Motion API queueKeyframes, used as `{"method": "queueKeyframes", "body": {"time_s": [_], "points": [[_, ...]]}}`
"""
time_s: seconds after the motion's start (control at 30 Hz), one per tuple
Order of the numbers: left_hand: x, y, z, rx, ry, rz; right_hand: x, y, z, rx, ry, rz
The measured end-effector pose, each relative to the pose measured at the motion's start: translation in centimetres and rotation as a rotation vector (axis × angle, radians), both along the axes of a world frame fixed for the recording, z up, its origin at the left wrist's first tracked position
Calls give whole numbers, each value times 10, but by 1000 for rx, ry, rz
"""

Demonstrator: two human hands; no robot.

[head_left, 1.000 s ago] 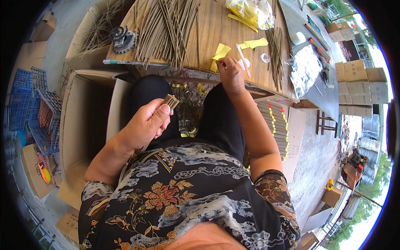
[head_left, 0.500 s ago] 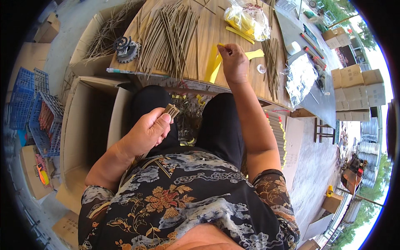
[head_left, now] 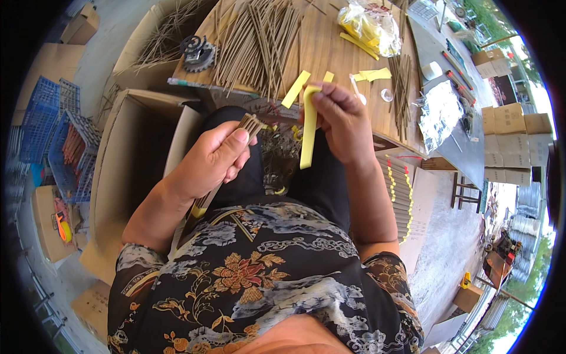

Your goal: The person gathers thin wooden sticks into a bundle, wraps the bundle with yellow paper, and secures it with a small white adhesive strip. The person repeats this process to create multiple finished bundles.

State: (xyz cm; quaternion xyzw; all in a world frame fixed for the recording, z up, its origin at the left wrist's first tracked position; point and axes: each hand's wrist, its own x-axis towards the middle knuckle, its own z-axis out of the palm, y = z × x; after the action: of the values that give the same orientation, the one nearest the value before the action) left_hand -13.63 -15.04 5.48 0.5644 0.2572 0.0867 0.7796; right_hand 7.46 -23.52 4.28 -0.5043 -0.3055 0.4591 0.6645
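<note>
My left hand (head_left: 213,158) is closed round a bundle of thin brown incense sticks (head_left: 251,124), held at a slant above my lap. Its lower end, with a yellow band, shows below my wrist. A long yellow paper strip (head_left: 308,138) hangs from my right hand (head_left: 345,121), pinched at its top between thumb and fingers. The strip is apart from the bundle, a little to its right. More yellow strips (head_left: 296,88) lie on the near part of the wooden table (head_left: 321,53), some of them crossed (head_left: 374,75) farther right.
Loose sticks (head_left: 256,50) cover the table's left part, beside a dark toothed metal part (head_left: 198,54). A plastic bag of yellow strips (head_left: 368,28) lies behind. An open cardboard box (head_left: 138,171) stands at my left; banded bundles (head_left: 401,200) stand at my right.
My right hand has come back from the table toward me, lifting a yellow strip. The bundle in my left hand has risen slightly and is nearer the right hand. The view has shifted a little.
</note>
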Motion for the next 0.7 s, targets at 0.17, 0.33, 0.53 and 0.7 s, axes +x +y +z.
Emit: {"method": "queueKeyframes", "body": {"time_s": [0.17, 0.33, 0.53, 0.7], "points": [[-2, -14, 5, -61, -39, 22, -45, -31, 17, 66, 19, 162], [-2, -28, 13, -22, -34, 30, -65, -37, 33, -3, -71, 150], [-3, -37, 12, 17, -48, 29, -74, -40, 21, 82, -225, 50], [-2, -41, 13, 15, -49, 29, -78, -43, 18, 56, -417, -41]]}}
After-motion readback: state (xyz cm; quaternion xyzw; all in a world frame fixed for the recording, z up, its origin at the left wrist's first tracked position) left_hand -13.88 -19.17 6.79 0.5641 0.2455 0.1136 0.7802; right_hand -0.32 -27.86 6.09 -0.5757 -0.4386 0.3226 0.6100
